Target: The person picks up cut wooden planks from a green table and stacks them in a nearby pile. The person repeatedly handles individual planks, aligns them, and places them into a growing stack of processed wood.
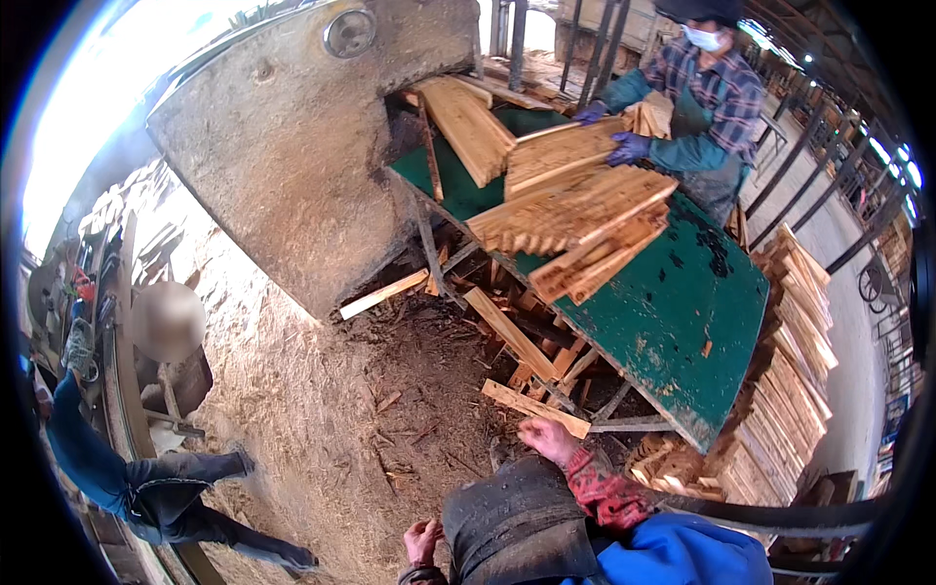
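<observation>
My left hand (422,542) hangs low beside the dark apron (522,526), its fingers curled closed with nothing visible in them. My right hand (551,441), at the end of a red patterned sleeve (603,487), is held forward with its fingers loosely bent and partly apart. Nothing shows in its grasp. Just beyond its fingertips lies a narrow wooden strip (536,408) near the foot of a green-topped table (673,302); I cannot tell whether they touch. Fanned wooden boards (575,210) are heaped on the far part of that table.
A co-worker in purple gloves (629,148) handles boards across the table. A large dusty machine housing (292,146) stands left of it. Stacked boards (780,390) rise at the right. Scraps (507,336) and sawdust cover the ground. Another person (166,487) works at far left.
</observation>
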Tool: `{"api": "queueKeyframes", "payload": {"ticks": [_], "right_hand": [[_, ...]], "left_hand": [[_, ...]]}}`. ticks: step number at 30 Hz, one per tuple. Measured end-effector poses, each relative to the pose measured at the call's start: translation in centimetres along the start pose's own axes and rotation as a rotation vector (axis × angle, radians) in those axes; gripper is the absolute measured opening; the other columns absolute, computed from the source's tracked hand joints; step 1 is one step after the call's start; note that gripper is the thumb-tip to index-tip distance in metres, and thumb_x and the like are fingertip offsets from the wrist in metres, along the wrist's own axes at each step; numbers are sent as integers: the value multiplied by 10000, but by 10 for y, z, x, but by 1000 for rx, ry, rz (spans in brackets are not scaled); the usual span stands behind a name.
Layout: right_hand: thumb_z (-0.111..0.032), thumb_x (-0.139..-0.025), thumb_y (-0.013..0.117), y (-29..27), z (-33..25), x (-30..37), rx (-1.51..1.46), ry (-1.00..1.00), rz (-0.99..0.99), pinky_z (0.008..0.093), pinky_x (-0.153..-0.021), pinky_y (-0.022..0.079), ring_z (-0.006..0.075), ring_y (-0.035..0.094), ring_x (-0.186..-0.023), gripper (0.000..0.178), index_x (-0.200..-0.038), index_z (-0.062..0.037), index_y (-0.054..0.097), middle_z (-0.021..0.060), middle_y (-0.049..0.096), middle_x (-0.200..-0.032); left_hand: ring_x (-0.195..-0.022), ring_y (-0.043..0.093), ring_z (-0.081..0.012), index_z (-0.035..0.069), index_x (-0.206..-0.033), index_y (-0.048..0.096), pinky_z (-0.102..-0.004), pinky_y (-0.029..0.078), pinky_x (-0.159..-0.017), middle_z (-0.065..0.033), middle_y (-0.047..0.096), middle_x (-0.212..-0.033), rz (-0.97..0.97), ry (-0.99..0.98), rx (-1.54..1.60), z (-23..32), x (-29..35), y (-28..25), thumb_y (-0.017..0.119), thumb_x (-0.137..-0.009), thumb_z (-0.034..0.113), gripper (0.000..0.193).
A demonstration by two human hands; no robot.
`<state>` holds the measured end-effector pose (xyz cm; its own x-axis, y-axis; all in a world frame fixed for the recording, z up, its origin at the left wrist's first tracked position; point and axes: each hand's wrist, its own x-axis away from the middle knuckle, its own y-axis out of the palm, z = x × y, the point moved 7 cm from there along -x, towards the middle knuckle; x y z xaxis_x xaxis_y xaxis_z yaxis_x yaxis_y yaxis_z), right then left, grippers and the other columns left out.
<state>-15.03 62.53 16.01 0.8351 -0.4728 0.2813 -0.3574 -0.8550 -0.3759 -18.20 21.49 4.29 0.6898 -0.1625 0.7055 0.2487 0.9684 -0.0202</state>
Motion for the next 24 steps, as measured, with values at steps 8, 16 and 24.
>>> {"api": "queueKeyframes", "payload": {"ticks": [8, 16, 24], "right_hand": [[-159, -847, 734, 10, -137, -171, -78, -323, 79, 269, -664, 506, 125, 593, -725, 370, -1143, 16, 598, 45, 580, -825], [-278, -785, 751, -23, -235, -323, 316, -396, 489, 439, -956, 458, 398, 532, -1125, 667, -1307, 43, 486, 257, 493, -1244], [-296, -770, 743, -51, -268, -458, 508, -101, 613, 449, -940, 461, 405, 519, -1147, 772, -1387, 6, 390, 255, 451, -1307]], "left_hand": [[-611, 590, -140, 57, -903, 662, -304, 442, -478, -59, 641, -727, 138, -269, -52, -55, -46, -82, 725, -865, 329, 282], [-609, 589, -137, 69, -885, 670, -311, 445, -480, -56, 649, -731, 46, -330, -91, 17, -155, -98, 716, -868, 355, 290], [-623, 644, -219, -70, -910, 581, -335, 547, -520, -162, 650, -767, 105, -107, 254, 189, -276, -211, 634, -879, 84, 165]]}}
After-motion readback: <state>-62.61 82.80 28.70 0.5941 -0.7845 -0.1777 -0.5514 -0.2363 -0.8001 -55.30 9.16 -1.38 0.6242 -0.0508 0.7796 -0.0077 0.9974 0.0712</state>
